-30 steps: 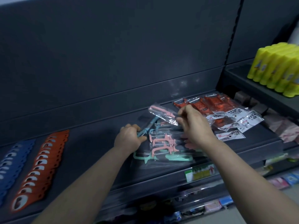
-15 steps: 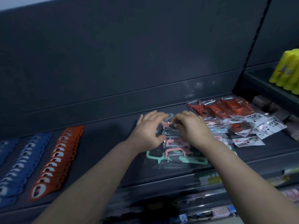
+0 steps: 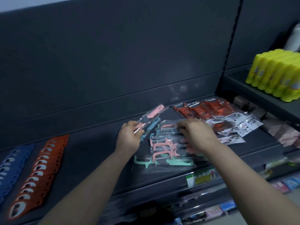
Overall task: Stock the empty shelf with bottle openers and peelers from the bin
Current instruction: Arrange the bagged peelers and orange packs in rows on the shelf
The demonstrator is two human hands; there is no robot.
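Two hands sorting bagged peelers on a dark shelf [image 3: 90, 153].

The left hand [image 3: 129, 138] grips two peelers held just above the shelf, one pink peeler [image 3: 154, 112] and one blue peeler [image 3: 151, 125], each in a clear bag with its handle angled up toward the back panel. The right hand [image 3: 198, 135] lies on one pile of peelers [image 3: 162, 148] mid-shelf, fingers bent over the top bags; I cannot tell if it pinches one. The pile's pink and mint Y-shaped peelers overlap too much to count. To the right lies one spread of orange-red packets [image 3: 203, 109] with white labels. On the left lie two rows of bottle openers, an orange row [image 3: 42, 166] and a blue row [image 3: 11, 164].
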